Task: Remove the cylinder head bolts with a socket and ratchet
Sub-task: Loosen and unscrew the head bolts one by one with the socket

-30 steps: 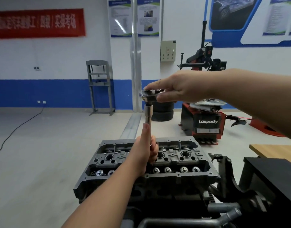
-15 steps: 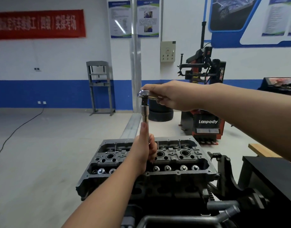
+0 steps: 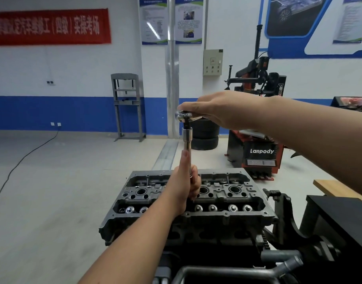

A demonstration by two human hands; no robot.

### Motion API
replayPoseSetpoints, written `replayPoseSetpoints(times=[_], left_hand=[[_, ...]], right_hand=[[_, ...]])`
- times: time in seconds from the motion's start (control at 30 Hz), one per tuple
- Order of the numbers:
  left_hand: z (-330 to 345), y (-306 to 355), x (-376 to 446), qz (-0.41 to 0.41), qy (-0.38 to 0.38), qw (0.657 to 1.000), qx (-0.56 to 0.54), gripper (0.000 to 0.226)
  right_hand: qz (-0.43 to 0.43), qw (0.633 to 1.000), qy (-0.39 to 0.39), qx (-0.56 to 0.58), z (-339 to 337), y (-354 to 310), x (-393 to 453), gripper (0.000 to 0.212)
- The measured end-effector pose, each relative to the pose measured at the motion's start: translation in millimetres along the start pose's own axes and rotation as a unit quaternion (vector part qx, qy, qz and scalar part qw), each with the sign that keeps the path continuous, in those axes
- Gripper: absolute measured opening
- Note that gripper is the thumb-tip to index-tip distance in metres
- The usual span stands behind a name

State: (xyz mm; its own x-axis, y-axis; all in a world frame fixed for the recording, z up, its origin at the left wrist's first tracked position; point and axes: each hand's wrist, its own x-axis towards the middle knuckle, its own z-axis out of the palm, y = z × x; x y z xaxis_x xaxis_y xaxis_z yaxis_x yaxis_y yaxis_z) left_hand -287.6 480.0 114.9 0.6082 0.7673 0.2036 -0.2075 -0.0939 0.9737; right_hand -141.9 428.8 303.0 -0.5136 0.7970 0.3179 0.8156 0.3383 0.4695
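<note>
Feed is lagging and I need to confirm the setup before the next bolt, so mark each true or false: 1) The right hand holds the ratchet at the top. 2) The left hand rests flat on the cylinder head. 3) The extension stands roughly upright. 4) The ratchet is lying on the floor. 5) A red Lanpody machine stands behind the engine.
1) True: the right hand grips the ratchet.
2) False: the left hand grips the extension low down, above the cylinder head.
3) True.
4) False: it sits atop the extension.
5) True: the Lanpody machine is behind, to the right.
</note>
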Motion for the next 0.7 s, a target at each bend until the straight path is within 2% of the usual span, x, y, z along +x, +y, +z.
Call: replayPoseSetpoints(times=[0.2, 0.5, 0.7], left_hand=[[-0.4, -0.1, -0.1, -0.003, 0.000, 1.000, 0.005, 0.085], [3.7, 0.0, 0.6, 0.004, 0.032, 0.999, 0.034, 0.083], [5.2, -0.4, -0.3, 0.006, 0.041, 0.998, 0.050, 0.083]], right_hand=[[0.000, 1.000, -0.006, -0.015, -1.9, -1.1, -0.2, 0.077], [0.103, 0.990, -0.081, 0.052, -20.3, -22.2, -6.6, 0.069], [0.151, 0.980, -0.126, 0.023, -36.6, -35.9, -3.3, 0.067]])
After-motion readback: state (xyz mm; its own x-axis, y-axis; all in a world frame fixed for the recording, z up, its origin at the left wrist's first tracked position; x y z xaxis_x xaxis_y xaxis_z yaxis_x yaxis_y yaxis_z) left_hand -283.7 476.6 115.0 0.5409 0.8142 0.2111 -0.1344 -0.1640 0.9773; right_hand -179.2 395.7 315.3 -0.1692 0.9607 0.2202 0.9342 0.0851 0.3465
